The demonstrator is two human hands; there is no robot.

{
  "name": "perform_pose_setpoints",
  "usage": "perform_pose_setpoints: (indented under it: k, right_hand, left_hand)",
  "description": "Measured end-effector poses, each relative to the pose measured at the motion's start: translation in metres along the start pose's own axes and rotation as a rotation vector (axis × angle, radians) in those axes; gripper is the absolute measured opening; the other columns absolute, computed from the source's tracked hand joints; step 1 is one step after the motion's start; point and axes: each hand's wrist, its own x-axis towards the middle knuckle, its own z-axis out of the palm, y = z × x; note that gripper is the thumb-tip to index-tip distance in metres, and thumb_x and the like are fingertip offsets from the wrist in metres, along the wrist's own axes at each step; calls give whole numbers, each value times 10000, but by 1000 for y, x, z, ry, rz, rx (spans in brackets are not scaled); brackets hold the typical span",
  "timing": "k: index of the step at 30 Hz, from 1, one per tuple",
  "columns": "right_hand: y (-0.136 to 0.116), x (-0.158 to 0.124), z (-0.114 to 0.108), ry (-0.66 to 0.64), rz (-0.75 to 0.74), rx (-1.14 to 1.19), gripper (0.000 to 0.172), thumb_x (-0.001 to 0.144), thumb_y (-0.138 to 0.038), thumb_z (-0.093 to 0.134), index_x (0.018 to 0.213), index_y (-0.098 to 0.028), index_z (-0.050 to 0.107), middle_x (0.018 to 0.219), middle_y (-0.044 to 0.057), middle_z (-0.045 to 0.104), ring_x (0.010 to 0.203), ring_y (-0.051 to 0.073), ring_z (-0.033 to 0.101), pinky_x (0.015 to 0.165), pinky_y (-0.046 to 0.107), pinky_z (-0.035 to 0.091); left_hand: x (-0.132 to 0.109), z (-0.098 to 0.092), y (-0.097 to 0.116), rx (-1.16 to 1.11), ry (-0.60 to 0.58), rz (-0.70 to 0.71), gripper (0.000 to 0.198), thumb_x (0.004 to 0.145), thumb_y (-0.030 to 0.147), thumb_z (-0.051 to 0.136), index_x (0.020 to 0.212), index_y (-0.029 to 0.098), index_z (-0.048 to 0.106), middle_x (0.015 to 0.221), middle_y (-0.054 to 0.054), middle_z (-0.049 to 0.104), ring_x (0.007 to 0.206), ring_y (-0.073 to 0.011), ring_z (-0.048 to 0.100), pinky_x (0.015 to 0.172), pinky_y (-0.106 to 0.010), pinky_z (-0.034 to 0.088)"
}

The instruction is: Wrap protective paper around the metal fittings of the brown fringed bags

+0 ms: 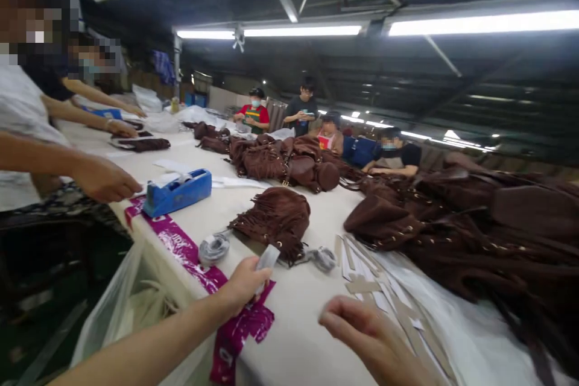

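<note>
My left hand (246,283) is closed around a small greyish, translucent wrapped strip (268,258), held just in front of a brown fringed suede bag (275,220) on the table. To its right, my right hand (362,325) hovers over the pale tabletop, fingers loosely curved and slightly blurred, with nothing visible in it. Two coils wrapped in clear plastic lie by the bag: a left coil (214,248) and a right coil (323,259). Purple printed tape (176,241) runs along the table edge beneath my left forearm.
A blue tape dispenser (181,193) stands near a co-worker's hand (106,178) at left. Brown bags pile up in the middle (289,163) and at right (474,229). Cardboard strips (362,283) lie beside my right hand. A clear plastic bag (117,301) hangs off the edge. Other people work behind.
</note>
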Motion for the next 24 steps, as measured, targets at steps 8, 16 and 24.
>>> perform_pose_setpoints:
  k: [8,16,24]
  right_hand:
    - [-7,117,62,-63,-37,-152,193,659,-309,547,528,-169,545,511,-42,417,540,113,369,518,255,244]
    - [1,121,68,-43,101,-48,212,642,-333,586,519,-159,591,493,-28,477,535,115,396,536,260,261]
    - [15,113,61,-121,195,187,269,583,-338,671,765,-141,666,551,-51,507,505,79,378,521,234,269]
  left_hand:
    - [-5,5,-9,1,-7,112,120,693,232,510,771,145,537,541,57,459,429,-77,396,392,-182,279]
    - [-9,1,-5,-84,-122,68,352,766,510,537,865,173,509,512,100,340,395,-63,280,371,-189,202]
    - [-9,-3,5,-147,-128,-67,464,754,652,511,779,196,430,500,101,373,371,-40,255,384,-176,169]
